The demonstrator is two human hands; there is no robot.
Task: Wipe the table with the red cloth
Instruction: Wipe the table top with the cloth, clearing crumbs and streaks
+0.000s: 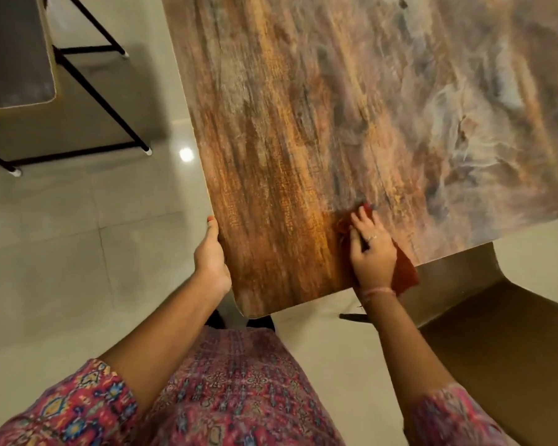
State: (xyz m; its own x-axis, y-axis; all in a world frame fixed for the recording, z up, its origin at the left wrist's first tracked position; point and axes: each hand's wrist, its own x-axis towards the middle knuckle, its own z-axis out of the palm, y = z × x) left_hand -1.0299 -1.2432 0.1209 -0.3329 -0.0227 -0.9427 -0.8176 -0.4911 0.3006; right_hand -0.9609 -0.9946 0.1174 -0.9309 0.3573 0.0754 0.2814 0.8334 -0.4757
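The table (303, 130) has a brown, wood-grained top that fills the upper right of the head view; its rounded near corner is just in front of me. The red cloth (405, 272) lies on the top near the front edge, partly hanging over it. My right hand (369, 249) presses flat on the cloth with fingers spread, a ring on one finger and a thread band at the wrist. My left hand (211, 255) grips the table's left edge near the corner, thumb along the rim.
A brown chair seat (503, 342) stands at the lower right, tucked under the table's front edge. Another table or bench with black metal legs (87, 88) is at the upper left. Pale floor tiles (78, 252) lie between them.
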